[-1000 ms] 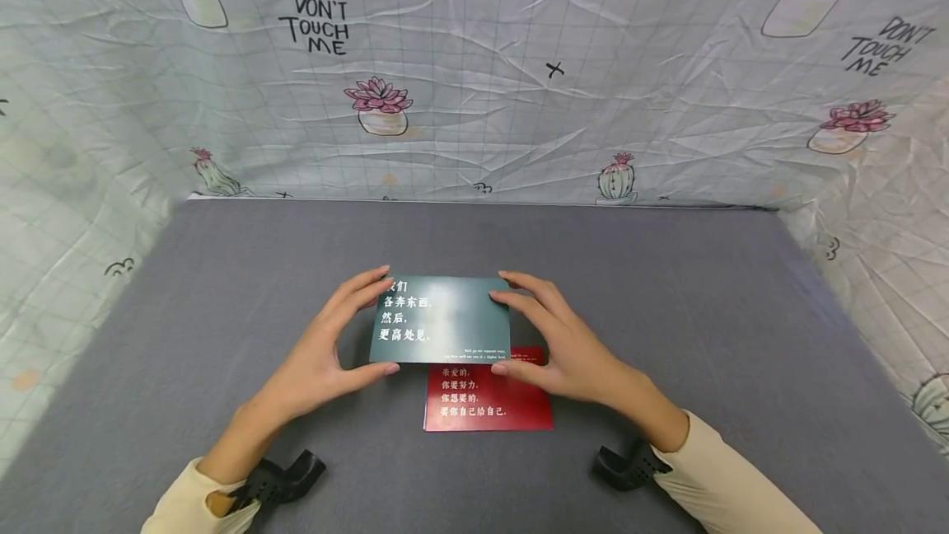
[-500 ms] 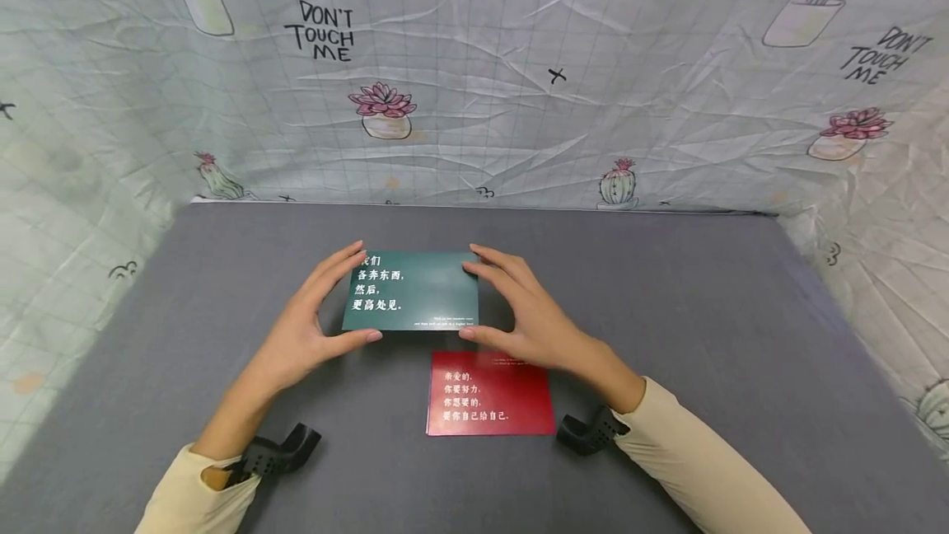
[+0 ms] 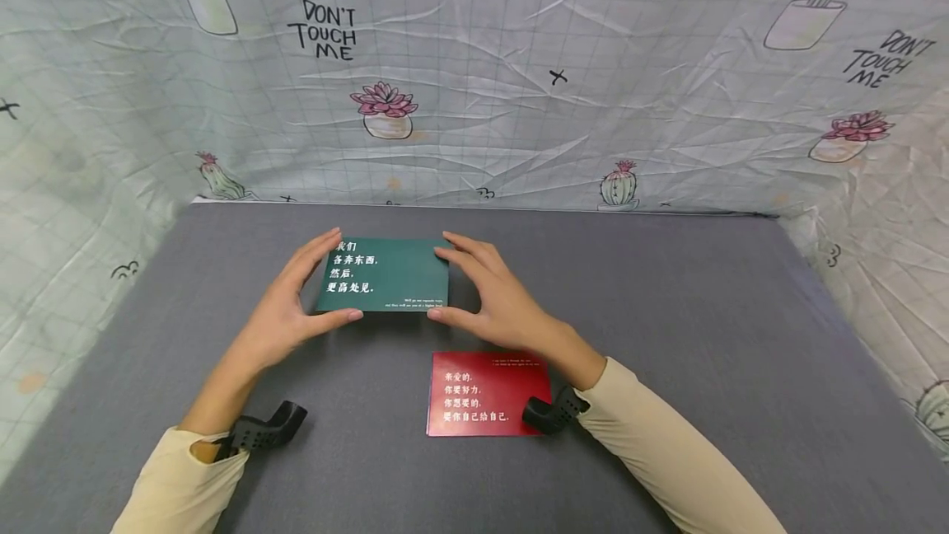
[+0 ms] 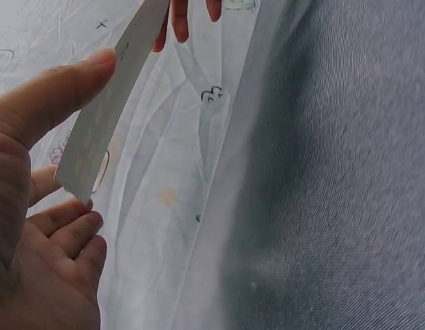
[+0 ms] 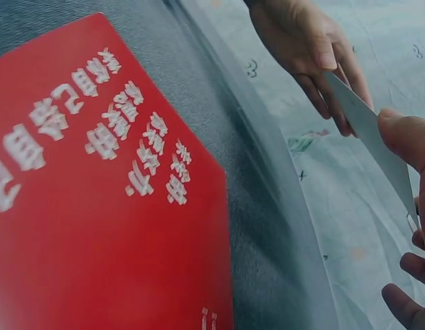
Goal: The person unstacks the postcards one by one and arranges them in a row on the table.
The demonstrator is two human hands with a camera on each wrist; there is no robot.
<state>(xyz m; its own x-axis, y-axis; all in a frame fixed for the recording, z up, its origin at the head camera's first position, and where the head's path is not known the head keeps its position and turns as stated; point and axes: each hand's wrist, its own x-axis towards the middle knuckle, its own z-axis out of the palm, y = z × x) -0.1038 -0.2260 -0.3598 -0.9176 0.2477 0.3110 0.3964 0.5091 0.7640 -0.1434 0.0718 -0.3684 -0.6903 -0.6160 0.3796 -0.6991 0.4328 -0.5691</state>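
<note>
A dark green card [image 3: 393, 274] with white Chinese writing is held above the table by both hands. My left hand [image 3: 278, 316] pinches its left end, thumb at the near edge and fingers at the far edge. At the right end my right hand [image 3: 504, 295] grips it the same way. Seen from the left wrist, the card [image 4: 102, 117] appears nearly edge-on between thumb and fingers. A red card [image 3: 482, 394] with white writing lies on the table nearer the body, below the right forearm, another edge showing under it. The right wrist's black camera mount overlaps its right side.
The grey cloth-covered table [image 3: 667, 311] spreads out around the cards. A pale printed curtain [image 3: 482, 105] with plant drawings hangs behind it and along both sides. Black camera mounts [image 3: 263, 431] sit on the wrists.
Both hands have carried the green card away from the body and to the left, off the red card it overlapped in view. The red card stays in place.
</note>
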